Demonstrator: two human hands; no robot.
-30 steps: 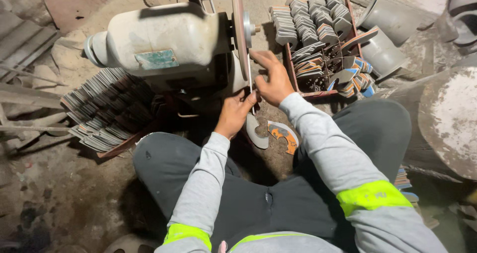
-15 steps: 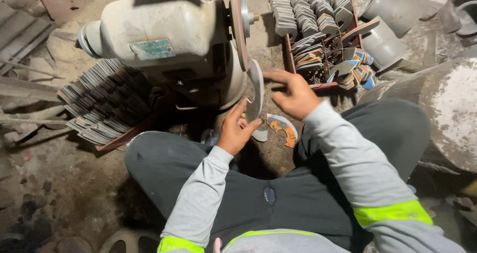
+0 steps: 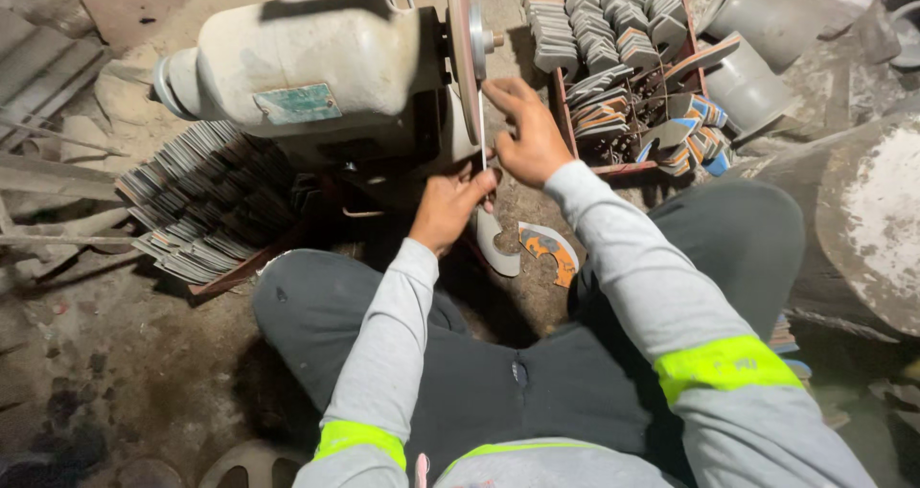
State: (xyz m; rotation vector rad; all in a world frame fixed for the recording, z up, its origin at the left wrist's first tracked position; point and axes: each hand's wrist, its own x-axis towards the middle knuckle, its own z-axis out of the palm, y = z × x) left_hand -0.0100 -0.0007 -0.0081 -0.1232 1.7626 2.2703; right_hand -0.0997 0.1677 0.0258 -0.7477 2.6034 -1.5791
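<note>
I sit on the floor facing a cream-coloured grinder motor (image 3: 307, 66) with a thin upright disc (image 3: 463, 37) on its right end. A thin flat metal piece (image 3: 482, 162) shows edge-on right beside the disc's lower edge. My left hand (image 3: 450, 205) pinches its lower part from below. My right hand (image 3: 522, 133) grips its upper part, fingers reaching toward the disc. On the ground just under my hands lie a pale curved metal blank (image 3: 496, 248) and an orange-and-grey cut piece (image 3: 546, 250).
A reddish tray (image 3: 565, 133) to the right holds several rows of stacked cut metal pieces, some orange and blue. A fanned pile of flat grey pieces (image 3: 211, 200) lies left of the grinder. Grey pipe sections (image 3: 757, 76) and a large round drum (image 3: 862, 210) stand at right.
Half a second ago the piece was held away from the disc with its face showing. Both hands have since brought it up against the disc, turned edge-on.
</note>
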